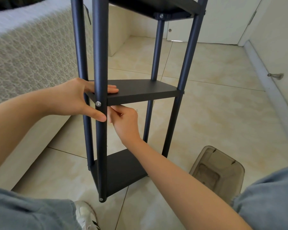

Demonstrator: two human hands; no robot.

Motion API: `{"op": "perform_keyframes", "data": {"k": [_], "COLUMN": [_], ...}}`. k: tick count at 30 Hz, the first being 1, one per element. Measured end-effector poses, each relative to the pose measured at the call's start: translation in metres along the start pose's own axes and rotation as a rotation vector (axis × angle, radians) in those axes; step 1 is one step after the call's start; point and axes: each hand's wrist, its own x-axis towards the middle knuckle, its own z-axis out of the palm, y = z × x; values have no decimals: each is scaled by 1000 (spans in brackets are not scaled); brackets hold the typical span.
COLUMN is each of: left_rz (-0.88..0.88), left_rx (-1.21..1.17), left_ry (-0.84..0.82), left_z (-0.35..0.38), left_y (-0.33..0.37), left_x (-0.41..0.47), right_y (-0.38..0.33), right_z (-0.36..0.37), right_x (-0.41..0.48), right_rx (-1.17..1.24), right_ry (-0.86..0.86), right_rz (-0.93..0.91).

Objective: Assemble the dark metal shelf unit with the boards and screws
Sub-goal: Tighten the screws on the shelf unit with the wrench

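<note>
The dark metal shelf unit stands upright on the tiled floor, with its near front post (pixel 100 63) in the middle of the view. Three dark boards are mounted: a bottom board (pixel 121 170), a middle board (pixel 140 91) and a top board (pixel 156 5). A silver screw (pixel 98 103) sits in the front post at the middle board. My left hand (pixel 80 98) holds that corner, fingers on top of the board, thumb against the post. My right hand (pixel 125 120) reaches under the middle board beside the post, fingertips pinched together; what they pinch is hidden.
A bed with a patterned cover (pixel 28 52) stands close on the left. A translucent plastic bin (pixel 219 171) sits on the floor at the right of the shelf. My shoe (pixel 86 214) is near the shelf's front foot. White wall and doors lie behind.
</note>
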Motion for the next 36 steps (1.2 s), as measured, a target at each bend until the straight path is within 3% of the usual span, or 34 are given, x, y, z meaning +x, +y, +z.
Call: {"op": "perform_keyframes", "data": {"k": [11, 19, 24, 31, 36], "left_rz": [-1, -119, -146, -163, -99], "left_rx": [37, -181, -180, -151, -184], "left_ry": [3, 19, 92, 107, 45], "left_z": [1, 2, 8, 12, 12], "left_y": [6, 23, 35, 44, 50], "left_x": [5, 10, 10, 14, 15], "right_y": [8, 24, 47, 104, 125], "right_z": [-48, -123, -180, -254, -280], "right_x": [-26, -58, -75, -100, -114], "right_rx": [-101, -260, -396, -765, -816], "right_ry": [-167, -98, -31, -63, -48], "right_rz": [44, 206, 287, 682, 1049]}}
